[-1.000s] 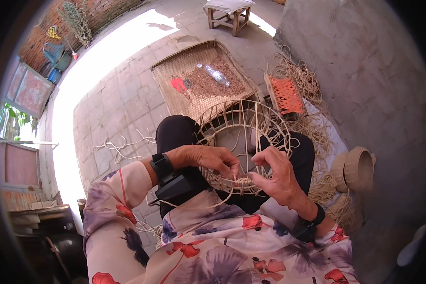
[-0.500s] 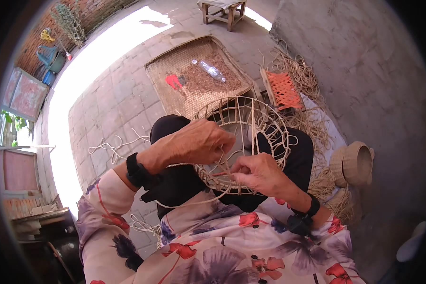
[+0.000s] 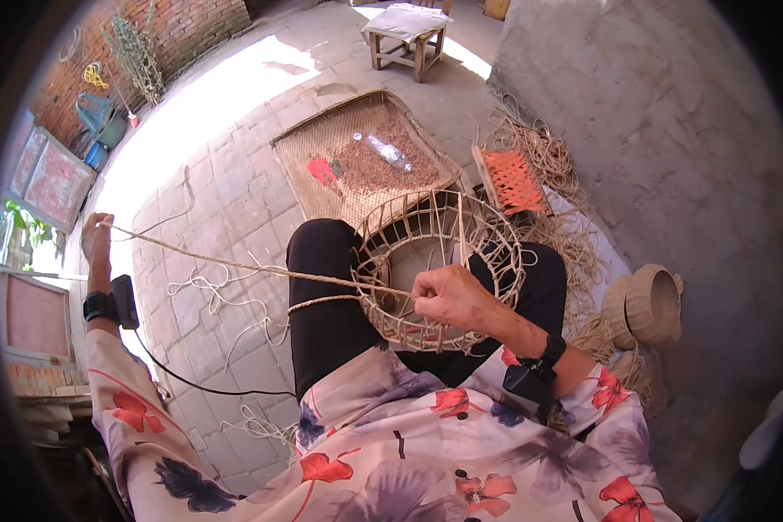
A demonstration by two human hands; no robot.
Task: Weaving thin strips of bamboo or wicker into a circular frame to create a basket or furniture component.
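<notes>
Long tan twisted-fibre cord (image 3: pixel 304 277) held between two hands above an open round basket frame of pale cord-like strands (image 3: pixel 409 334).
Left hand (image 3: pixel 98 237), left edge of the frame: fingers closed on the cord's far portion; exact pinch too small to tell. Right hand (image 3: pixel 452 297), centre: fist closed where the cord meets the basket frame. Cord axis: nearly straight, sloping gently down from left to centre. Judged handling: light, flexible, not fragile, possibly rough; grip at widely separated points. Basket frame, at centre between the knees in black trousers (image 3: pixel 322 248): round, no evident long axis, wide open ring toward the viewer; judged light and springy; hold by the rim, since the thin ribs may bend.
</notes>
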